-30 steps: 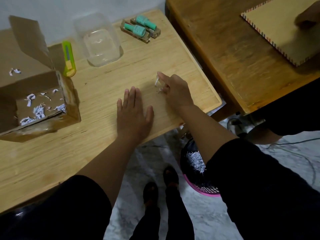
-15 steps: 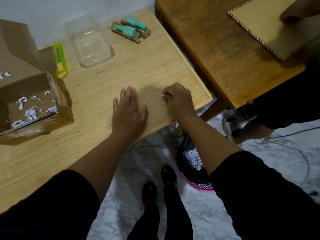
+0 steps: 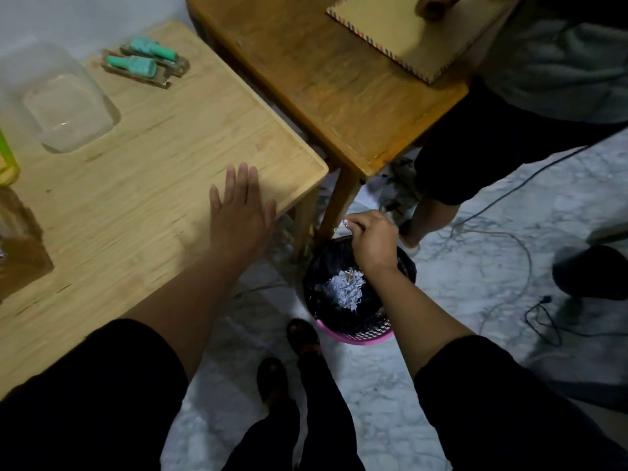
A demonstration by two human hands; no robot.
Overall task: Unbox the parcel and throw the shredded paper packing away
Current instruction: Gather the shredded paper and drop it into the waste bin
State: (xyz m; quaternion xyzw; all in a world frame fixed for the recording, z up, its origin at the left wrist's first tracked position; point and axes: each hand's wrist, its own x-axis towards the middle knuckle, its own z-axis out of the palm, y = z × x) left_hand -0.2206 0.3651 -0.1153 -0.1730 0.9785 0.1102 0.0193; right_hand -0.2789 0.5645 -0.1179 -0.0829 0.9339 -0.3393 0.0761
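My right hand [image 3: 370, 241] hovers over the pink waste basket [image 3: 353, 334] on the floor, fingers pinched on a few white paper shreds [image 3: 346, 223]. A heap of shredded paper [image 3: 343, 288] lies inside the basket's black liner. My left hand [image 3: 241, 207] rests flat, fingers apart, on the light wooden table [image 3: 136, 185] near its right corner. Only a corner of the brown cardboard box [image 3: 20, 246] shows at the left edge.
A clear plastic container [image 3: 64, 110], two teal bottles in card packs [image 3: 146, 62] and a green cutter [image 3: 6, 161] lie on the table. A darker table [image 3: 333, 83] stands to the right, another person beside it with a flat board [image 3: 414, 32]. Cables [image 3: 492, 239] trail on the marble floor.
My right hand has left the table edge with the pinched shreds and dropped down over the basket. The view swung right, so the box slid almost out of sight. My left hand stayed flat.
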